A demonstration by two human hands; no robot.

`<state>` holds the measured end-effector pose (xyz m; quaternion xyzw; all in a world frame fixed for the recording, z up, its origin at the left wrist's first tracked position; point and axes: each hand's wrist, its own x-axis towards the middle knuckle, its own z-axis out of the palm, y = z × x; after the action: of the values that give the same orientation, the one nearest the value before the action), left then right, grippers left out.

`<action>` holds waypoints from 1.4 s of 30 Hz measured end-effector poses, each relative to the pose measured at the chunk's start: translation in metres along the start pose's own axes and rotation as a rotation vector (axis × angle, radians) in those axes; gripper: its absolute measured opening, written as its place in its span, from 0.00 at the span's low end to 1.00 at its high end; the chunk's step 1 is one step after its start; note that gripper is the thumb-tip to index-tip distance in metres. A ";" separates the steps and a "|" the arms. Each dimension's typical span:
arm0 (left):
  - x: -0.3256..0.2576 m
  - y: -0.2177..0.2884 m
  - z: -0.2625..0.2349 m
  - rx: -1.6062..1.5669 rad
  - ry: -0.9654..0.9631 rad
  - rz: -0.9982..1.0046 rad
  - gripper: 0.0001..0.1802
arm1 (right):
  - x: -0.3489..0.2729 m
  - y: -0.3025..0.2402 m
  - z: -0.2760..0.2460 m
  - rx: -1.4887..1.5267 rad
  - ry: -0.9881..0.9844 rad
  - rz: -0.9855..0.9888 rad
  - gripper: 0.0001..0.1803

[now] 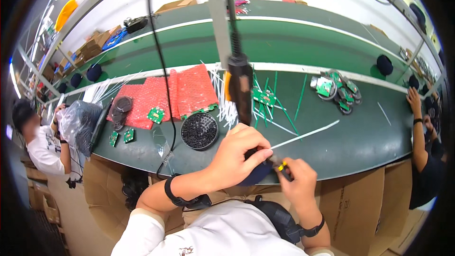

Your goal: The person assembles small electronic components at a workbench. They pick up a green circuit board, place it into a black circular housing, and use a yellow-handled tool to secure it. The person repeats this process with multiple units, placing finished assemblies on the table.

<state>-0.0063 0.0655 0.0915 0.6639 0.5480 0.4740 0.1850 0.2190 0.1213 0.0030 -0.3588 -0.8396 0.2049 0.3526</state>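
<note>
My left hand (239,156) is closed over the near edge of the bench, thumb and index finger pinched together. A thin white strip (308,132) runs from its fingertips to the right. Something dark (251,152) shows between these fingers, its kind hidden. My right hand (299,180) wraps round a small hand tool with a black and yellow handle (283,167). The tool's dark head points toward my left fingertips; its exact kind is unclear. Beneath the hands lies a dark navy item (257,175), partly covered.
An electric screwdriver (241,85) hangs just beyond my hands. On the green bench stand a round tub of black pieces (199,132), red bubble wrap (142,102), circuit boards (264,96), loose strips and round dark parts (348,96). Co-workers (45,144) sit either side.
</note>
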 end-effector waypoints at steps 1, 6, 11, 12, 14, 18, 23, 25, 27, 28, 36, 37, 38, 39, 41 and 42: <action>-0.004 -0.003 -0.008 0.014 0.112 0.083 0.03 | 0.008 0.008 -0.002 -0.076 0.014 0.044 0.23; -0.039 -0.030 -0.057 -0.002 0.611 -0.056 0.02 | 0.050 0.027 -0.015 -0.452 0.084 -0.027 0.35; -0.001 -0.102 -0.068 0.136 0.357 -0.531 0.10 | 0.042 -0.023 -0.019 0.208 -0.252 -0.242 0.38; 0.011 -0.116 -0.066 0.196 0.308 -0.542 0.11 | 0.040 -0.033 -0.018 0.164 -0.374 -0.286 0.38; 0.028 -0.133 -0.061 0.129 0.140 -0.660 0.16 | 0.039 -0.049 -0.012 0.096 -0.401 -0.268 0.34; 0.012 -0.122 -0.057 0.116 0.257 -0.448 0.26 | 0.043 -0.054 -0.023 0.188 -0.415 -0.089 0.31; -0.077 -0.073 -0.054 -0.022 0.270 -0.410 0.24 | 0.094 0.001 -0.070 0.107 0.048 -0.003 0.34; -0.108 -0.064 -0.043 -0.020 0.141 -0.417 0.23 | 0.144 0.041 -0.073 -0.024 0.144 0.049 0.34; -0.122 -0.067 -0.031 0.114 0.102 -0.277 0.22 | 0.209 0.085 -0.058 -0.236 0.284 -0.054 0.35; -0.125 -0.071 -0.027 0.193 0.075 -0.227 0.21 | 0.236 0.105 -0.052 -0.212 0.247 0.012 0.35; -0.125 -0.076 -0.018 0.294 0.147 -0.104 0.09 | 0.388 0.236 0.005 -0.528 0.244 0.207 0.37; -0.126 -0.078 -0.018 0.292 0.144 -0.072 0.09 | 0.394 0.248 0.006 -0.538 0.246 0.209 0.37; -0.128 -0.080 -0.017 0.301 0.150 -0.060 0.08 | 0.399 0.255 0.006 -0.545 0.243 0.183 0.36; -0.131 -0.082 -0.017 0.326 0.157 -0.064 0.08 | 0.403 0.257 0.005 -0.573 0.189 0.178 0.34; -0.134 -0.085 -0.016 0.287 0.180 -0.006 0.07 | 0.400 0.245 0.001 -0.738 0.139 -0.007 0.35; -0.136 -0.086 -0.017 0.284 0.167 -0.005 0.07 | 0.394 0.229 -0.001 -0.635 0.199 -0.068 0.36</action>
<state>-0.0609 -0.0335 -0.0243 0.6402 0.6246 0.4450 0.0441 0.1298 0.5660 0.0420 -0.4410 -0.8343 -0.1151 0.3101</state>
